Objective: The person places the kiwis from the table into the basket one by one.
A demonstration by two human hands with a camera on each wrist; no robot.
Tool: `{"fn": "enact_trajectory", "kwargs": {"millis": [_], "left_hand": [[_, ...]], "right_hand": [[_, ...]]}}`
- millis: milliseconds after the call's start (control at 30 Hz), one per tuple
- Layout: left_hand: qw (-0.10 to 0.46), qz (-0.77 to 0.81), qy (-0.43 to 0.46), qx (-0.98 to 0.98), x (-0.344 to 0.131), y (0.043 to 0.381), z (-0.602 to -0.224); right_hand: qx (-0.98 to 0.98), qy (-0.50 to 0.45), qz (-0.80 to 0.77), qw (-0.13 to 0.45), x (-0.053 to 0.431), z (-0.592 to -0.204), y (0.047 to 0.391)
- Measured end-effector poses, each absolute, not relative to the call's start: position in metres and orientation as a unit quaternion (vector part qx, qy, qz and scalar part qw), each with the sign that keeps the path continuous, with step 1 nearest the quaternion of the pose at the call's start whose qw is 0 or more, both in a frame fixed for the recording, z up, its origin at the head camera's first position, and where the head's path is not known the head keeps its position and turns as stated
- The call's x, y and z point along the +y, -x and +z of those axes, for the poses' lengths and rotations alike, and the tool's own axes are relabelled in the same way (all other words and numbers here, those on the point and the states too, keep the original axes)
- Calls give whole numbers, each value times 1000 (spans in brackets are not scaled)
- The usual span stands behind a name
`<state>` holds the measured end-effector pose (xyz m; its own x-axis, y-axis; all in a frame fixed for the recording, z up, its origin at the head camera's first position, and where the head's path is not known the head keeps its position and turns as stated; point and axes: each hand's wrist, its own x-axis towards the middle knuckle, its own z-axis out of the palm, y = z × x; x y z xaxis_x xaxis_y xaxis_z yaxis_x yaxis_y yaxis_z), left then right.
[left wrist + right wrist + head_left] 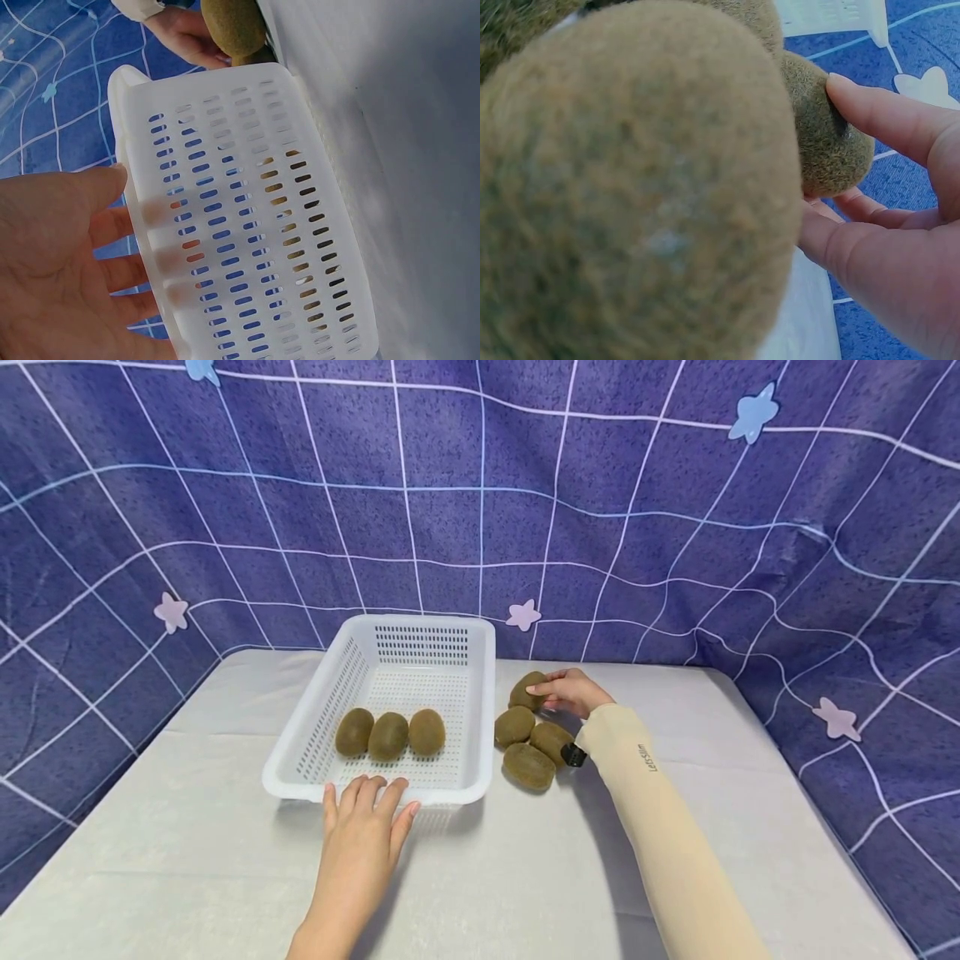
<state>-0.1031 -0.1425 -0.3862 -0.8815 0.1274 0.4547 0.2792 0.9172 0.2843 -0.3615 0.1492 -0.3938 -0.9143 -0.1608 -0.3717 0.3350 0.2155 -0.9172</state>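
Observation:
A white plastic basket (480, 718) with slotted walls holds three brown kiwis, one of them a kiwi (427, 732) at the right of the row. My left hand (362, 835) grips the basket's near rim, its fingertips hooked over inside; they show through the slots in the left wrist view. To the basket's right, my right hand (573, 692) pinches the farthest kiwi (527, 691) between thumb and fingers. In the right wrist view that kiwi (829, 142) is partly hidden by a large blurred kiwi (637, 195) close to the camera.
Beside the right hand lie three more kiwis: one kiwi (514, 727) near the basket wall, another kiwi (551, 739) under the wrist, and a third kiwi (529, 767) nearest me. A white cloth covers the table (187, 827). Behind it hangs a blue gridded curtain (450, 518) with stars.

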Motion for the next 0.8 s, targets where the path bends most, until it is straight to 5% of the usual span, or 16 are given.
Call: {"fn": "enact_trajectory", "kwargs": {"millis": [800], "left_hand": [[223, -171, 110, -953, -141, 102, -383]], "right_hand": [[711, -53, -685, 147, 157, -373, 367]]}}
